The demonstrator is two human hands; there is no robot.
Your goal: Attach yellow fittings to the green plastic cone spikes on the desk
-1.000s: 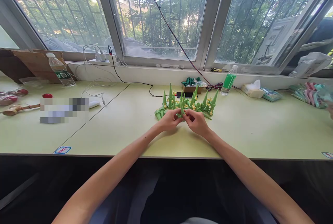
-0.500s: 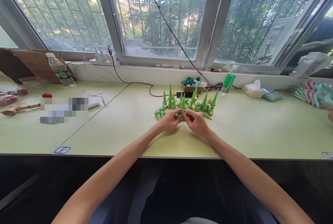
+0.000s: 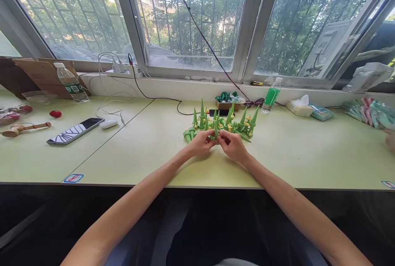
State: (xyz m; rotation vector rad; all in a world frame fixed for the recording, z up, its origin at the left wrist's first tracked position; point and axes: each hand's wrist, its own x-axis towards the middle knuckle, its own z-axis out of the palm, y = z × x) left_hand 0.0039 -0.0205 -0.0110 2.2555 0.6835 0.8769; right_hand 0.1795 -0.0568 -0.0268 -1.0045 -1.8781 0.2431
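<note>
My left hand (image 3: 202,143) is closed around a green plastic cone (image 3: 216,129), which stands point up between my hands. On the other side, my right hand (image 3: 231,144) pinches close against that cone's lower part; what its fingertips hold is too small and hidden to make out. Just beyond my hands is a cluster of similar green cones (image 3: 202,113), several upright with small yellow pieces (image 3: 228,126) around them. Some green cones (image 3: 189,135) lie on their sides by my left hand.
A phone (image 3: 74,131), white earbud case (image 3: 108,124), red ball (image 3: 55,113) and wooden kendama handle (image 3: 27,128) lie left. Behind the cones are a small box (image 3: 228,105) and a bottle (image 3: 270,95). Tissues (image 3: 300,106) stand right. Another person's hand (image 3: 390,139) shows at the right edge.
My hands and the green cone stay almost still. The other person's hand at the right edge has shifted slightly. The phone on the left, blurred out before, now shows clearly.
</note>
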